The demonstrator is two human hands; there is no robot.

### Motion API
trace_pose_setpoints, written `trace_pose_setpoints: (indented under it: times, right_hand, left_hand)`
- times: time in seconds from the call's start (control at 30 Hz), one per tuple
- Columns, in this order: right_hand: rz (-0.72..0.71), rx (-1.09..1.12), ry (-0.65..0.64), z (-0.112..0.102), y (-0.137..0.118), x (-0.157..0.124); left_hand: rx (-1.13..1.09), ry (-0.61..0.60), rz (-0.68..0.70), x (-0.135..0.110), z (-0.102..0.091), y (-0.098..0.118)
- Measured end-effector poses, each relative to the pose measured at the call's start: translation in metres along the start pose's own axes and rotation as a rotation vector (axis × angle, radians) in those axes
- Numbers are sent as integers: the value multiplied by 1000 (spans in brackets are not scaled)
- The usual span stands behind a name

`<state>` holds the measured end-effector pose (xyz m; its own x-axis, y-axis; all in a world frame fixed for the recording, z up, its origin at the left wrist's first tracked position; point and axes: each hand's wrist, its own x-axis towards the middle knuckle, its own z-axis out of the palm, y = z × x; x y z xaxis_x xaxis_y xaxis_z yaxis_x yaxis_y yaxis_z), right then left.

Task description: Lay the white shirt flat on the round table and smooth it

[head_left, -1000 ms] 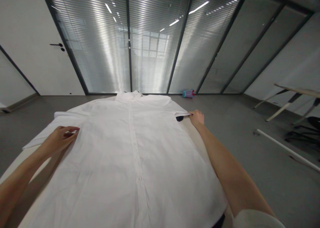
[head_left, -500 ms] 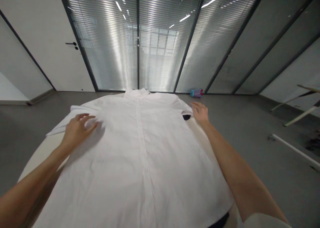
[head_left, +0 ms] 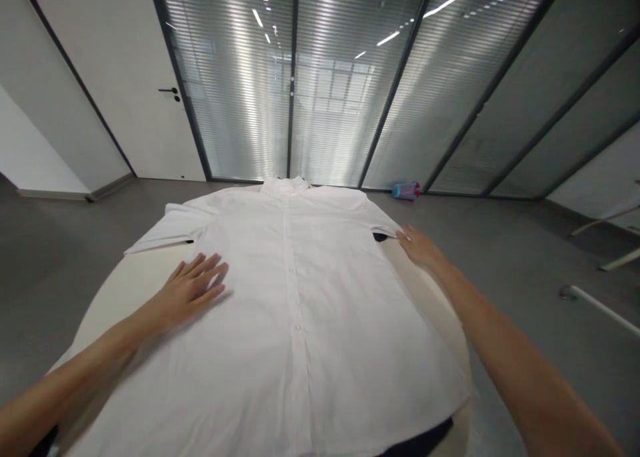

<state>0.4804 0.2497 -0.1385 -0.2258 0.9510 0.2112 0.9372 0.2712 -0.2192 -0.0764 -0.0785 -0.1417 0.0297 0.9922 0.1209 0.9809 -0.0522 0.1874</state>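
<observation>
A white short-sleeved button-up shirt (head_left: 250, 297) lies front side up and spread out, its collar at the far end. My left hand (head_left: 193, 287) rests flat on the shirt's left side below the sleeve, fingers spread. At the end of the right sleeve, my right hand (head_left: 417, 247) has its fingers closed on the cuff edge. Under the shirt is a pale round-edged table (head_left: 120, 280). Something black shows at the right sleeve opening and below the lower right hem.
Beyond the table, a blue and pink patterned object (head_left: 406, 191) lies on the grey floor (head_left: 505, 243) by the glass partition (head_left: 330, 123). A white door (head_left: 125, 77) stands at the left. Pale furniture legs (head_left: 617, 260) and a white bar (head_left: 603, 310) are at the right.
My left hand has come down from the left sleeve area onto the shirt body and flattened. My right hand has lowered and closed at the right cuff. The view has shifted slightly.
</observation>
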Motion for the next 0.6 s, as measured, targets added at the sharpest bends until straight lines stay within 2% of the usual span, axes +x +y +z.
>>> trace_pose_setpoints:
  times: [0.13,0.2,0.27,0.37,0.43,0.5,0.6]
  right_hand:
    - [-241,115,-49,-18,-46,-41]
    - [-382,182,-85,-25,-77,-74]
    - [-500,225,-160,-33,-107,-116]
    - [-681,193,-292,-42,-136,-182]
    - [-730,144,-335,-46,-142,-219]
    - [-708,96,-330,-46,-136,-245]
    - [-610,29,-271,-42,-110,-266]
  left_hand:
    - [30,-43,227,-52,-21,58]
    - [54,-42,351,-74,-28,84]
    - [90,-12,426,-94,-31,98]
    - [166,81,398,-122,-27,95]
    - [221,127,339,-139,-21,85]
    - [267,141,304,-152,-15,76]
    - [309,137,305,-165,-8,68]
